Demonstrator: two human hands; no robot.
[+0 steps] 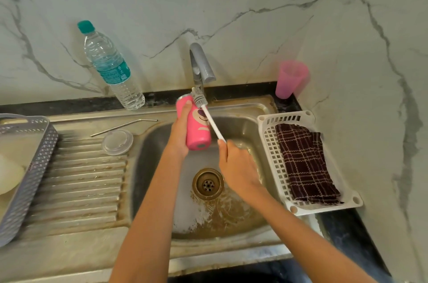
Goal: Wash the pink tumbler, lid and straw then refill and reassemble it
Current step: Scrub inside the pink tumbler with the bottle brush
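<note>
Sink (152, 162): steel basin, stained round the drain; the work is held over it so run-off falls inside.
Water bottle (111, 67): capped, upright on the back ledge left of the tap (200, 65) — judged kept for the refill.
Tumbler (199, 130): pink, tilted, mouth toward the tap, above the basin.
Left hand (180, 130): wrapped round the tumbler's body, steadying it.
Right hand (236, 162): closed round the end of the brush's handle.
Brush (212, 121): bristles at the tumbler's mouth; inside or beside the rim, cannot tell.
Lid (117, 142): flat on the drainboard (81, 180); judged awaiting washing.
Straw (122, 126): just behind the lid — likewise set aside.
</note>
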